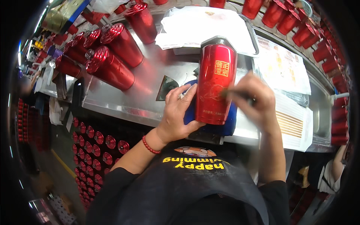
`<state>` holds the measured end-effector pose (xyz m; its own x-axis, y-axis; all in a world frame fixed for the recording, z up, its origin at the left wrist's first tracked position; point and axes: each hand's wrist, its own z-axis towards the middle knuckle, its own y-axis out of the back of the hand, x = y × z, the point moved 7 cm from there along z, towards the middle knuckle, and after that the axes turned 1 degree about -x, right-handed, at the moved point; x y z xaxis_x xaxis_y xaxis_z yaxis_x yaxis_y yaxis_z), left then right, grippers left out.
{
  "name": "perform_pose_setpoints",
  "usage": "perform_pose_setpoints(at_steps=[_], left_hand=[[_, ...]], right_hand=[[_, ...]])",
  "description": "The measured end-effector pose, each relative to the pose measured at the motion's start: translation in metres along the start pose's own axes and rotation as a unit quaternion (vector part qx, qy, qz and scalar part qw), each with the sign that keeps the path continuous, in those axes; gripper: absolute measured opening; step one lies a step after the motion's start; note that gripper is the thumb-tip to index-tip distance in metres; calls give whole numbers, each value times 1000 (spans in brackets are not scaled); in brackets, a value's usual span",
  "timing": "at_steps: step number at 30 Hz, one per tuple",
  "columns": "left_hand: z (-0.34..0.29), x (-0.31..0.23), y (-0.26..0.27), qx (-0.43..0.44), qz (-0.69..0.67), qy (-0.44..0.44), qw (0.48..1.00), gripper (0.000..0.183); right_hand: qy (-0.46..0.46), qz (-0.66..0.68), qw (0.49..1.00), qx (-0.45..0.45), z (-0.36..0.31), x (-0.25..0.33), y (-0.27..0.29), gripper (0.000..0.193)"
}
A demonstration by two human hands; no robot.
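A glossy red bottle point(212, 80) with gold markings lies in front of me on a dark blue pad point(231, 125), its neck end pointing away. My left hand point(179, 108) holds it from the left side, with the thumb at its base and the fingers along its wall. Something pale shows at one fingertip. My right hand point(255, 95) is closed and smeared by motion at the bottle's right side. Its fingers pinch something small with a dark tip against the red surface; its kind is too blurred to tell. A faint round outline marks the bottle there.
Several red bottles point(112, 69) stand at the left of the metal bench point(123, 107). Beyond the bottle lies a tray with white sheets point(204, 28). On the right are stained paper point(283, 65) and a white sheet with brown stripes point(288, 125). More bottles point(98, 137) fill racks below left.
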<state>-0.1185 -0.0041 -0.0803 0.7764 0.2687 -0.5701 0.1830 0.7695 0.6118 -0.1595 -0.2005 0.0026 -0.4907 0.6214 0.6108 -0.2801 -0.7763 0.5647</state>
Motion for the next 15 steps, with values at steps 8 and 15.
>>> perform_pose_setpoints(at_steps=[8,15], left_hand=[[8,62,27,128,177,114,969,61],[25,75,28,229,169,130,950,51]], right_hand=[[-68,55,991,97,26,-5,-12,13],[148,-101,972,149,6,61,-41,13]])
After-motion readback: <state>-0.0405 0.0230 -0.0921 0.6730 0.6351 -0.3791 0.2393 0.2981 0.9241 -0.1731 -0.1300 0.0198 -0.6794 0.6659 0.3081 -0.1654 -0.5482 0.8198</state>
